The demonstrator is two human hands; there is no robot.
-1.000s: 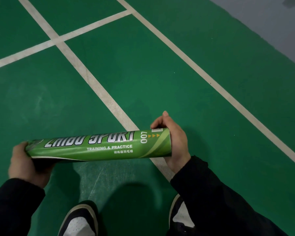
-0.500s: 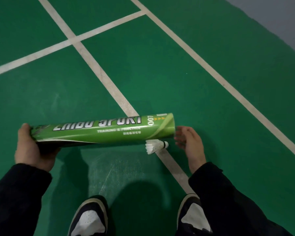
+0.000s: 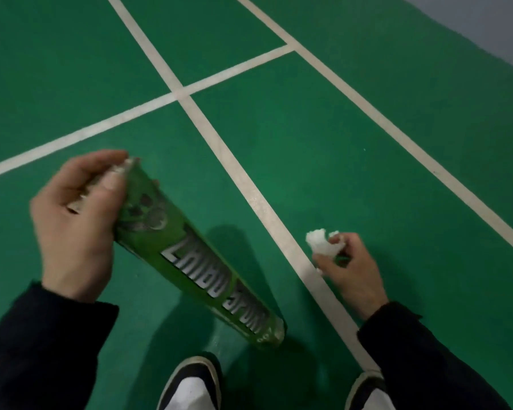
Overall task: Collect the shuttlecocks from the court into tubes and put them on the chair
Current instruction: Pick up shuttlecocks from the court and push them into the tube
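My left hand [image 3: 74, 229] is raised at the left, fingers and thumb curled round the top end of the one green tube [image 3: 196, 255], which slants down to the right, its low end just above my left shoe [image 3: 190, 386]. My right hand [image 3: 350, 267] sits low over a white court line [image 3: 249, 190], its fingertips pinching one white shuttlecock [image 3: 323, 242] by the feathers. Two dark sleeves and two shoes show, all over the green court [image 3: 367, 173].

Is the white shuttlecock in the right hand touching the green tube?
Apart. The head view shows the shuttlecock pinched in the right hand, with green court and a white line between it and the tube.
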